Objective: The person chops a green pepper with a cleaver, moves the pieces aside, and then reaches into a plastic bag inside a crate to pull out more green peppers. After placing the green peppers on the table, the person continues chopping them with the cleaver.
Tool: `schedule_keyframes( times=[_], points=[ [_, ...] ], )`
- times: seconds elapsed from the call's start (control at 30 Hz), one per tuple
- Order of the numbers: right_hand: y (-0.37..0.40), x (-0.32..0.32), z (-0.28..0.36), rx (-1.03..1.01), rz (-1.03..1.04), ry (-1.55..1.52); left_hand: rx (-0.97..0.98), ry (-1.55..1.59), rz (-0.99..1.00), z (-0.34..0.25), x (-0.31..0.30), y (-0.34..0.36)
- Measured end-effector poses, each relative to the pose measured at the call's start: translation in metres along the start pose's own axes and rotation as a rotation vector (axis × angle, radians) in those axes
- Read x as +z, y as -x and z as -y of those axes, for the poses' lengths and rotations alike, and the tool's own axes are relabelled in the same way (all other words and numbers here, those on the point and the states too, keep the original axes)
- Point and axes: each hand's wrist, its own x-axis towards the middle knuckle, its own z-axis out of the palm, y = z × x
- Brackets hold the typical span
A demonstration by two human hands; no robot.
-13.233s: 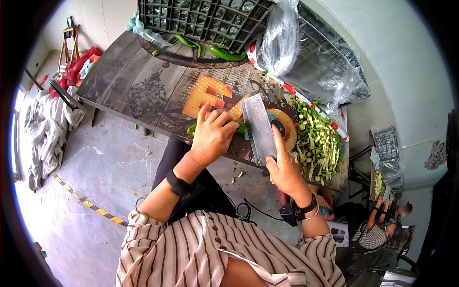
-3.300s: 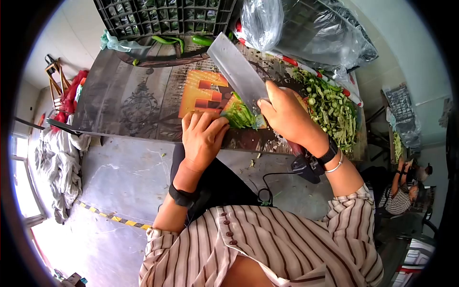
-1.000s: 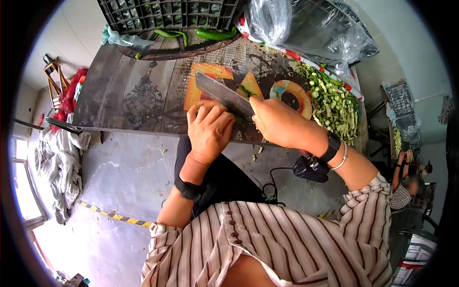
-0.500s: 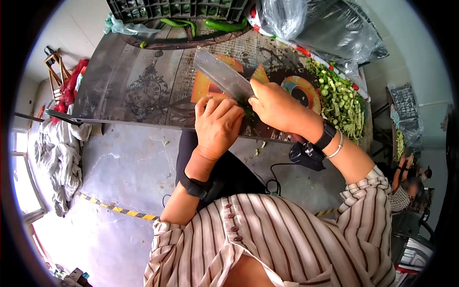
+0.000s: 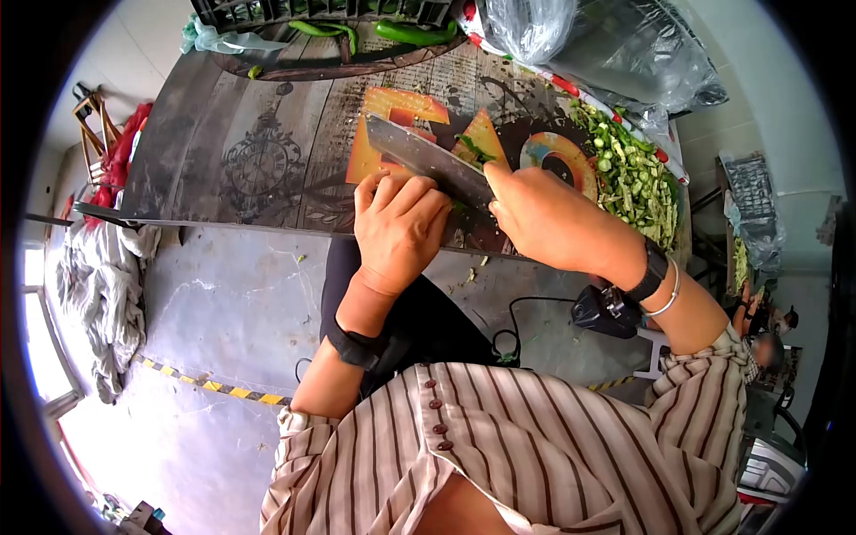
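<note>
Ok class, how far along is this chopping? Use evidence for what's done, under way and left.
Done: a heap of chopped green vegetable on the table. In hand: the right hand holds a cleaver near the left hand, which mostly hides what lies beneath. Left: the long green peppers by the crate look uncut; its contents are unclear.

Bright glare lower left, black corners, curved fisheye edges

On the table (image 5: 196, 134) before you: chopped peppers (image 5: 637, 183) right; whole peppers (image 5: 415, 34) far side, crate (image 5: 330, 11) behind them. Plastic (image 5: 624, 49) beyond chopped peppers. Cloth (image 5: 102, 294) to your left.
</note>
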Motion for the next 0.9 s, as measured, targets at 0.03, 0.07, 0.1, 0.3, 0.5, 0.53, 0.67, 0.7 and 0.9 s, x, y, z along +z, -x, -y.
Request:
schedule_keyframes(
  times=[0.03,0.07,0.1,0.3,0.5,0.53,0.67,0.7,0.9],
  points=[
    [-0.003,0.001,-0.001,0.001,0.004,-0.004,-0.003,0.000,0.005,0.001,0.000,-0.001],
    [-0.007,0.004,-0.001,0.000,-0.009,-0.021,-0.009,0.003,0.005,0.001,0.000,-0.001],
    [-0.011,0.005,-0.001,0.002,-0.024,-0.037,-0.012,0.008,0.005,-0.001,0.000,0.000],
    [-0.016,0.021,-0.009,-0.078,-0.177,-0.116,0.005,0.015,-0.019,-0.001,0.000,-0.002],
    [-0.027,0.014,-0.009,-0.087,-0.080,0.006,0.035,0.018,-0.018,0.000,0.000,-0.002],
    [-0.027,0.017,-0.011,-0.107,-0.103,0.002,0.030,0.008,-0.009,0.000,0.000,-0.001],
    [-0.020,0.027,-0.016,-0.052,-0.173,-0.097,0.037,0.014,-0.018,0.001,0.002,0.000],
    [-0.021,0.027,-0.015,-0.072,-0.190,-0.077,0.036,0.012,-0.028,0.002,0.003,-0.001],
    [-0.023,0.015,-0.009,-0.137,-0.134,-0.048,0.052,0.003,-0.047,0.001,0.002,-0.001]
  ],
)
